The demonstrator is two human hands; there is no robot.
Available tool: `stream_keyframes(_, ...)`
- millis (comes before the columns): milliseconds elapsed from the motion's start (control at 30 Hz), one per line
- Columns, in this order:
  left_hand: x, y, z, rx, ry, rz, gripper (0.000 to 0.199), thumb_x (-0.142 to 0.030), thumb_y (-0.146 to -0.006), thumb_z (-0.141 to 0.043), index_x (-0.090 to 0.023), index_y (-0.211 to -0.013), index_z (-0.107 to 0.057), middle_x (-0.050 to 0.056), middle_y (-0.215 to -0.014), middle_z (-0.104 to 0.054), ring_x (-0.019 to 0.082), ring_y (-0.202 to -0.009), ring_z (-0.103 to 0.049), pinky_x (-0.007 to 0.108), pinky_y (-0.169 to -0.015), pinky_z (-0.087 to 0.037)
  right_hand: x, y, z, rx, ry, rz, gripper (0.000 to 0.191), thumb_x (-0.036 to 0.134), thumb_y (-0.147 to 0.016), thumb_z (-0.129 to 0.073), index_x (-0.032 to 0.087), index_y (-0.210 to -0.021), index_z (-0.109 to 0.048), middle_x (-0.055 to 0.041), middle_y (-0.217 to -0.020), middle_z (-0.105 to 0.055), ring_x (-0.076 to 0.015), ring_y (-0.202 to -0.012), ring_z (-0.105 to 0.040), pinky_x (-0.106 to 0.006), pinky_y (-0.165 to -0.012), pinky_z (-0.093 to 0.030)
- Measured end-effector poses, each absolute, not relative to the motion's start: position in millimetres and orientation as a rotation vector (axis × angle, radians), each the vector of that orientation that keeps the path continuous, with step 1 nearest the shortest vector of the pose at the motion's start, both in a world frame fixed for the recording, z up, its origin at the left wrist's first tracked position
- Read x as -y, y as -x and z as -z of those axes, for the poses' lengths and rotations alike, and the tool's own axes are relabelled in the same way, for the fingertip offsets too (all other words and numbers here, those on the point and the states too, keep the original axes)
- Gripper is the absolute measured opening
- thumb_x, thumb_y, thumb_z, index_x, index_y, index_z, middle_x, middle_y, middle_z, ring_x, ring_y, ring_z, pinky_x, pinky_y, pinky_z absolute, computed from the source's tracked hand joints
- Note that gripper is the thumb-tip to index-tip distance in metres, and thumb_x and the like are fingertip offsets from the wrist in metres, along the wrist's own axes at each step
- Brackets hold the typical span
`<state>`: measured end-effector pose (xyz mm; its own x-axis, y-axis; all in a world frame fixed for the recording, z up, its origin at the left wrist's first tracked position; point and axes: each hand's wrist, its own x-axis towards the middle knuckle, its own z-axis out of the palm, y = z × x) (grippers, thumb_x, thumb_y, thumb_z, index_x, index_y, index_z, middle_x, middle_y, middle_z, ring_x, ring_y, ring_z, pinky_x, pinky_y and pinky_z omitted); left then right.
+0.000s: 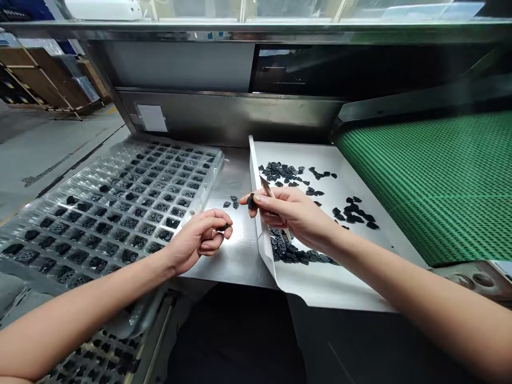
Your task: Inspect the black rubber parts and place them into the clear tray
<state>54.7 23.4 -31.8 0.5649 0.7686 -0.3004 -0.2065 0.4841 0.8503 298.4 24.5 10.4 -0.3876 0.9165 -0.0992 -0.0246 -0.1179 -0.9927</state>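
- Facing us from the metal panel (224, 114) behind the desk (240, 261), a pale sheet (152, 118) was too small for us to make out any writing on it.
- Our left hand (206, 232) pinched a small black part (224, 228) between thumb and fingers, above the bare metal of the desk.
- Our right hand (290, 210) grasped another black piece (252, 201) at its fingertips, with a slim pointed tool (265, 186) tucked into the same grip.
- To our left lay a clear pocketed tray (214, 173), dark parts sitting in its pockets.
- Between it and the white tray (344, 290), a few loose pieces (235, 202) lay on the desk.
- The white tray's raised wall stood beneath our right hand, with scattered heaps (280, 172) of black pieces inside; a green belt (424, 170) flanked it on the right.
- Our right hand hid the tool's middle and some heaped pieces, so we could not tell the tool's kind.
- Our left forearm (100, 298) covered part of the clear tray, and a lower tray (108, 357) was cut off at the bottom of our view.
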Motion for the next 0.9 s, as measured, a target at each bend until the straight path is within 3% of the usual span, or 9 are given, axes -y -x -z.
stream_keyframes(167,-23,-60,23,-0.732,-0.921,-0.657,0.025,-0.036,-0.101,-0.065,-0.014,-0.089,-0.062,0.003,-0.085,-0.060,0.002,-0.048,-0.029,0.022,-0.049,-0.013,-21,-299,-11,1.359,1.100,-1.659,0.044,0.054,-0.091,-0.083,0.011,-0.102,-0.080,0.0046,-0.068,-0.040,-0.0068,-0.057,-0.023,-0.026,-0.052,-0.013)
stream_keyframes(267,-23,-64,14,-0.710,-0.953,-0.636,0.027,-0.040,-0.102,-0.065,-0.013,-0.098,-0.067,0.002,-0.083,-0.058,0.002,-0.049,-0.028,0.022,-0.049,-0.012,-19,-297,-13,1.353,1.112,-1.663,0.046,0.054,-0.088,-0.085,0.012,-0.105,-0.081,0.0073,-0.063,-0.031,-0.0073,-0.056,-0.022,-0.025,-0.050,-0.013)
stream_keyframes(400,-24,-70,5,-0.692,-0.958,-0.608,0.032,-0.046,-0.103,-0.066,-0.014,-0.102,-0.067,0.003,-0.081,-0.058,0.003,-0.050,-0.025,0.022,-0.049,-0.010,-19,-294,-17,1.473,1.088,-1.628,0.044,0.055,-0.089,-0.084,0.014,-0.104,-0.084,0.0028,-0.063,-0.051,-0.0070,-0.054,-0.025,-0.026,-0.049,-0.016)
stream_keyframes(533,-25,-75,4,-0.649,-0.957,-0.621,0.032,-0.044,-0.100,-0.072,-0.013,-0.096,-0.066,0.004,-0.083,-0.062,0.001,-0.049,-0.024,0.021,-0.049,-0.010,-20,-294,-20,1.573,1.042,-1.534,0.037,0.051,-0.092,-0.083,0.017,-0.104,-0.086,-0.0038,-0.078,-0.072,-0.0100,-0.059,-0.044,-0.027,-0.055,-0.030)
stream_keyframes(667,-25,-76,8,-0.645,-0.944,-0.619,0.030,-0.043,-0.099,-0.074,-0.013,-0.098,-0.068,0.005,-0.086,-0.064,0.000,-0.048,-0.025,0.021,-0.048,-0.011,-19,-295,-15,1.702,1.030,-1.315,0.024,0.042,-0.097,-0.078,0.019,-0.102,-0.086,-0.0050,-0.085,-0.076,-0.0164,-0.080,-0.060,-0.029,-0.070,-0.043)
stream_keyframes(767,-25,-74,9,-0.637,-0.928,-0.596,0.026,-0.039,-0.101,-0.073,-0.014,-0.101,-0.067,0.005,-0.086,-0.066,0.000,-0.048,-0.026,0.020,-0.048,-0.013,-15,-297,-8,1.797,1.057,-1.113,0.020,0.036,-0.101,-0.073,0.022,-0.107,-0.086,-0.0043,-0.089,-0.074,-0.0166,-0.082,-0.061,-0.029,-0.069,-0.043)
stream_keyframes(900,-26,-70,9,-0.610,-0.905,-0.647,0.021,-0.036,-0.103,-0.070,-0.015,-0.103,-0.068,0.005,-0.085,-0.067,0.001,-0.047,-0.027,0.019,-0.048,-0.017,-12,-307,-3,1.887,1.070,-0.842,0.032,0.045,-0.107,-0.066,0.025,-0.129,-0.079,-0.0055,-0.105,-0.072,-0.0156,-0.078,-0.060,-0.030,-0.065,-0.045)
